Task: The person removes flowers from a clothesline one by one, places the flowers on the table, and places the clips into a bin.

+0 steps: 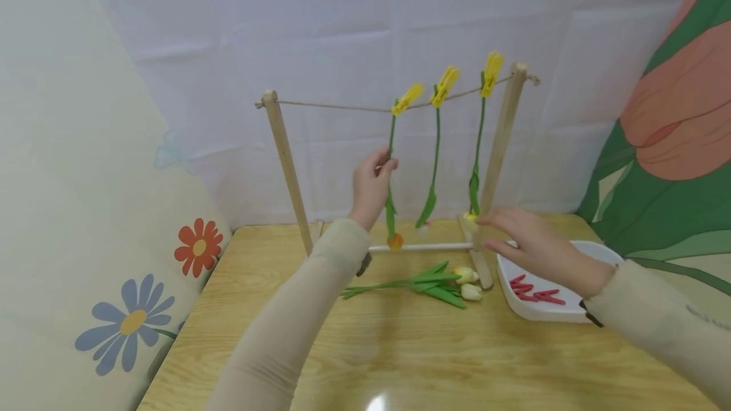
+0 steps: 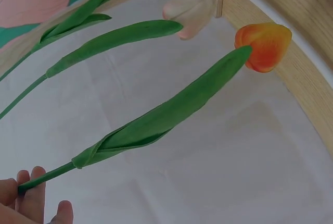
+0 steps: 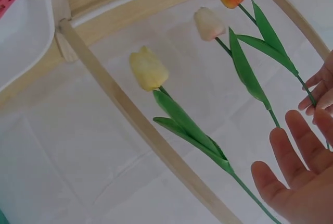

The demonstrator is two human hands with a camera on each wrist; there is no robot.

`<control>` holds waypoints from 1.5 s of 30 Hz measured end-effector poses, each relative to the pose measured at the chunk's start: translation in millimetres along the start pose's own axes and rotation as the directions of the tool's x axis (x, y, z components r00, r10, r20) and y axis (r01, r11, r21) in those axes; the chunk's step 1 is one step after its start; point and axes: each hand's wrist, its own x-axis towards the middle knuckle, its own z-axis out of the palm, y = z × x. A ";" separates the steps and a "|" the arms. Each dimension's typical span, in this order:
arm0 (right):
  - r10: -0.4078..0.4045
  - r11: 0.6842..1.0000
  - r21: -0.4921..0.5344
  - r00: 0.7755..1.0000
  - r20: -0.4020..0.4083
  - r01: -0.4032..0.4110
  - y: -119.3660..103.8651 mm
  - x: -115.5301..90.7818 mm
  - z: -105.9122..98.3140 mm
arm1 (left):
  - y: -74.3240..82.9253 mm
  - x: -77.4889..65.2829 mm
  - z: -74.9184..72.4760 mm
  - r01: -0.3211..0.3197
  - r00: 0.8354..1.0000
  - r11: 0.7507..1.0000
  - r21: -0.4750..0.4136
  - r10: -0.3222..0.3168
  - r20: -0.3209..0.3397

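Observation:
Three artificial tulips hang head down from a string, each stem end clipped by a yellow clothespin (image 1: pixel 408 99). My left hand (image 1: pixel 372 184) pinches the stem of the orange tulip (image 2: pixel 263 47), the leftmost one, below its clip. A pale pink tulip (image 3: pixel 209 23) hangs in the middle, and a yellow tulip (image 3: pixel 148 68) hangs nearest the right post. With fingers extended and nothing held, my right hand (image 1: pixel 533 247) is beside the yellow bloom in the head view. In the right wrist view, its spread fingers (image 3: pixel 286 156) show at the lower right.
A wooden frame with a left post (image 1: pixel 287 173) and right post (image 1: pixel 502 138) carries the string. White and yellow tulips (image 1: pixel 434 284) lie on the wooden table (image 1: pixel 365 341) before it. A white basin (image 1: pixel 539 314) with several red clothespins (image 1: pixel 549 297) sits at right.

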 end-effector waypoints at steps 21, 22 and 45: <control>-0.266 0.959 -0.161 0.940 -0.212 0.235 8.4 83.7 -26.0 | -5.4 -2.5 -0.7 0.002 1.000 1.000 0.007 -0.002 0.008; -0.275 0.955 -0.175 0.936 -0.220 0.239 8.6 88.0 -28.5 | -5.3 -2.7 -0.8 0.005 1.000 1.000 0.004 -0.005 0.010; -0.258 0.867 -0.440 0.966 0.001 0.232 4.0 180.6 -82.0 | -4.4 -2.4 -3.8 0.029 0.999 0.999 0.024 -0.030 0.011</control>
